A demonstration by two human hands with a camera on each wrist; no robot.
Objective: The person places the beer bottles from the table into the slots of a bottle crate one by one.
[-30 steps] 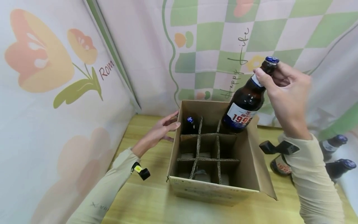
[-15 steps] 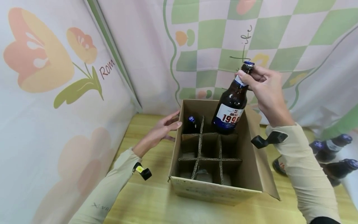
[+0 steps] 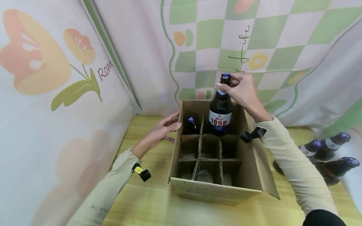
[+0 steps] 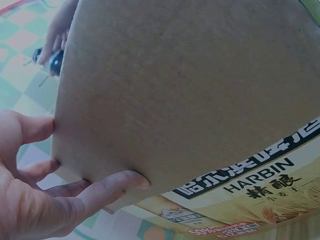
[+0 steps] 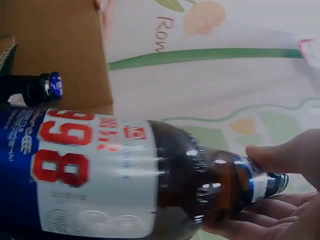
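My right hand (image 3: 245,94) pinches the neck of a dark beer bottle (image 3: 220,108) with a blue cap and a white-and-blue 1998 label. The bottle stands nearly upright over the back middle compartment of the cardboard box (image 3: 210,193), its base just at the dividers (image 3: 210,136). In the right wrist view, the thumb lies on one side of the bottle's neck label (image 5: 258,185) and the fingers on the other. At the box's left side, my left hand (image 3: 158,131) rests its extended fingers on the outer cardboard wall (image 4: 165,90) near the back corner.
Another blue-capped bottle (image 3: 191,122) sits in the back left compartment. Several bottles (image 3: 328,150) stand on the wooden table (image 3: 147,194) to the right, partly behind my right sleeve. A box flap (image 3: 267,174) hangs outward on the right. Printed curtains (image 3: 141,47) enclose the back and left.
My right hand has carried the bottle leftward and lower, from the box's right edge to over the back middle compartment, and it has come more upright. My left hand has stayed on the box.
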